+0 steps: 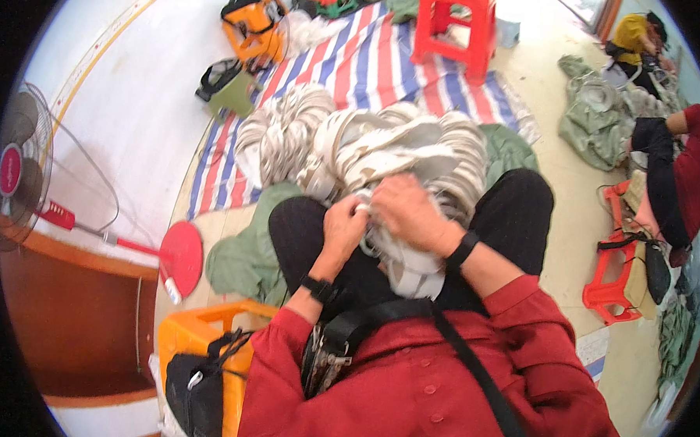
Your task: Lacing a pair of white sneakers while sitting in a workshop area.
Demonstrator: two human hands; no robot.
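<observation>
My left hand point(344, 227) and my right hand point(409, 213) meet between my bent knees, fingers closed on a white fabric strip. Exactly where the fingers pinch it is partly hidden by the hands. A loose end of the white fabric strip point(411, 269) hangs from them down onto my lap. Just beyond the hands lies a large bundle of off-white fabric strips point(393, 142), folded and coiled in thick layers. To its left sits another off-white bundle point(282, 132).
Both bundles rest on a red, white and blue striped sheet point(375, 69). Beyond stands a red stool point(457, 26). A fan point(21, 166) and an orange stool point(206, 326) are at left. At right a person point(672, 169) sits near a red stool point(610, 281) and green cloth point(595, 114).
</observation>
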